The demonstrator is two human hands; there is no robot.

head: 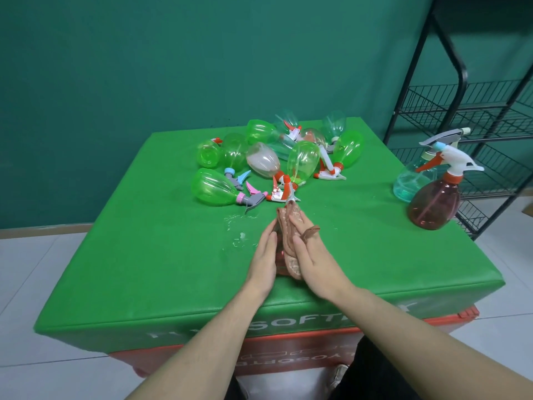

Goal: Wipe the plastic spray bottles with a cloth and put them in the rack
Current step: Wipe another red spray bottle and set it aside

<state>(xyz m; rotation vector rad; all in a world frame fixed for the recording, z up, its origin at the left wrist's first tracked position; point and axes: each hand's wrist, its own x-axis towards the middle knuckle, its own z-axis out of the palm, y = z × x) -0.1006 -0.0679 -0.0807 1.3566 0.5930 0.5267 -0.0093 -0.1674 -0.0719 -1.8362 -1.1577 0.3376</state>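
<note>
Both hands are meeting at the centre of the frame, palms facing each other, pressing a brownish cloth [289, 241] between them. The left hand [264, 256] is lying flat with straight fingers against the cloth's left side; the right hand [310, 256] is doing the same on the right, so neither grip is curling round anything. A loop of the cloth is sticking out over the right fingers. Just beyond the fingertips, the pile of spray bottles [277, 157] is lying jumbled on the green worktop [144, 255], mostly green ones. Two bottles are standing upright at the right edge: a pale blue bottle [409, 180] and a brown bottle [432, 203]. The black wire rack [490, 111] is standing at the upper right. Water drops are glistening left of the hands.
</note>
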